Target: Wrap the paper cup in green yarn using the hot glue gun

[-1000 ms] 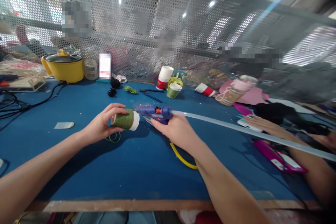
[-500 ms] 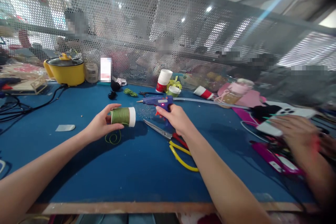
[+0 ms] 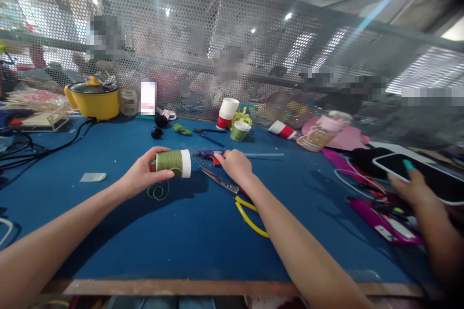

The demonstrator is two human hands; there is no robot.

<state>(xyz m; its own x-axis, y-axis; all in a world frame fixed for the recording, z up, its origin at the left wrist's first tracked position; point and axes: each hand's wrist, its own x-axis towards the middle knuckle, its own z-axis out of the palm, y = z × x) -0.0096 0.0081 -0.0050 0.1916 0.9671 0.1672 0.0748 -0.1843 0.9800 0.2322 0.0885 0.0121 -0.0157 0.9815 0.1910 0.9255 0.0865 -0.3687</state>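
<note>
My left hand (image 3: 139,176) is closed round a paper cup wrapped in green cord (image 3: 173,163), held on its side just above the blue table (image 3: 188,241). A loose end of the cord (image 3: 157,190) curls on the table below it. My right hand (image 3: 235,166) lies curled over a blue glue gun (image 3: 206,154), which rests on the table with its nozzle toward the cup. The clear glue stick (image 3: 264,155) pokes out to the right. Scissors with yellow handles (image 3: 250,215) lie under my right forearm.
Another person's hand (image 3: 413,186) holds a phone (image 3: 431,181) at the right, over pink items (image 3: 380,222). A yellow pot (image 3: 94,101), stacked paper cups (image 3: 226,111), a green wrapped cup (image 3: 239,130) and a tipped pink cup (image 3: 319,135) line the mesh partition. Cables (image 3: 21,147) lie at left.
My right hand drew the glue gun away from the cup, lifted it, then lowered it onto the table. The other person's hand picked up a phone. The cup stayed put.
</note>
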